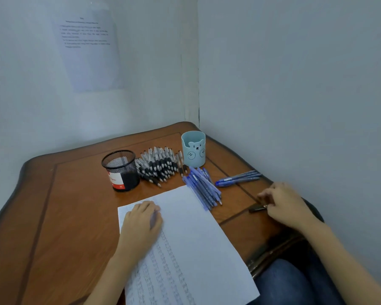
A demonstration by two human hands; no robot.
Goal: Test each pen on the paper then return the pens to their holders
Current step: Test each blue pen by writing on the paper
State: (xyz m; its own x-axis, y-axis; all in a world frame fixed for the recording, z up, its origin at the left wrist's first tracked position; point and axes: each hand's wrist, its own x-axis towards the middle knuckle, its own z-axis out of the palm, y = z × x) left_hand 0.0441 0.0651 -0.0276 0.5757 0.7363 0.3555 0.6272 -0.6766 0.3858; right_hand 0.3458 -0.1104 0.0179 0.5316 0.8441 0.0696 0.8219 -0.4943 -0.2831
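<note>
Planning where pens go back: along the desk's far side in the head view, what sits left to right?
Black mesh holder, pile of black-grip pens, teal bear holder, small bunch of blue pens by the wall.

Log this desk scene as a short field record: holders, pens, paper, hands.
holders: black mesh cup, pale blue bear-faced cup, both upright
pens: black-grip pile between the cups; blue pens beside the paper
paper: white handwritten sheet on wooden table
left hand: rests on sheet, grip unclear
right hand: at small dark object, grip unclear
</note>
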